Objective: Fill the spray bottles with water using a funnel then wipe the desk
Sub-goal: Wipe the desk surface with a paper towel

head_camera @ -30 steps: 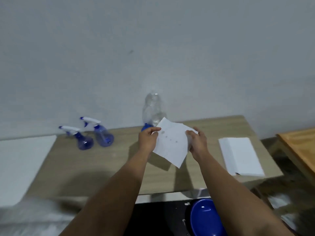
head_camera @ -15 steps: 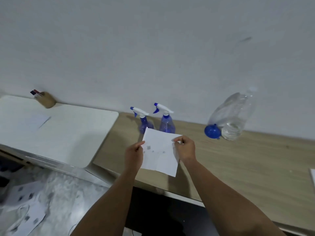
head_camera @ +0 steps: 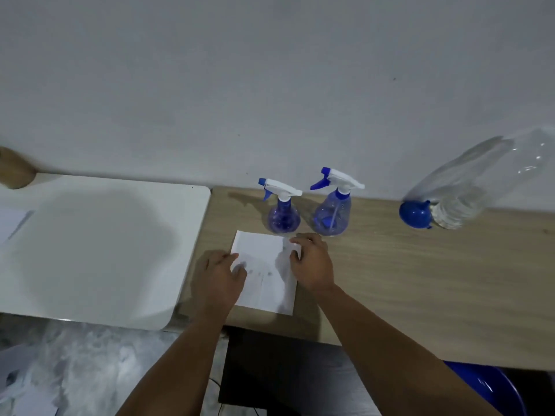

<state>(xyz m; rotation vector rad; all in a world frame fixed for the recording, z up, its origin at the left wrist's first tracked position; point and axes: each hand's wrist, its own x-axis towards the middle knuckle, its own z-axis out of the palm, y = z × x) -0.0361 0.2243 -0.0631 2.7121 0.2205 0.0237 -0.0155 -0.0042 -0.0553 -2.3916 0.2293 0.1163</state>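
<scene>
Both hands down on a white paper towel (head_camera: 264,274) lying flat on the wooden surface (head_camera: 420,280), near its left end. Left hand (head_camera: 217,276) rests on the towel's left edge, fingers loosely spread, gripping nothing. Right hand (head_camera: 312,265) sits on the top right corner, fingers curled; it probably pinches the corner, but view is too blurred to be sure.

Two blue spray bottles (head_camera: 306,211) stand just behind the towel, close to the right hand's knuckles. Risk: a forward wiping stroke could knock them over. The towel already shows grey wet spots, so it may tear or smear rather than dry. The clear water bottle (head_camera: 468,190) with the blue funnel (head_camera: 416,214) beside it stands further right by the wall; a long sideways sweep could topple it.

Room: plain grey-white wall (head_camera: 270,85), white tabletop (head_camera: 99,250) adjoining on the left, marbled floor (head_camera: 75,370) below, dim light.
</scene>
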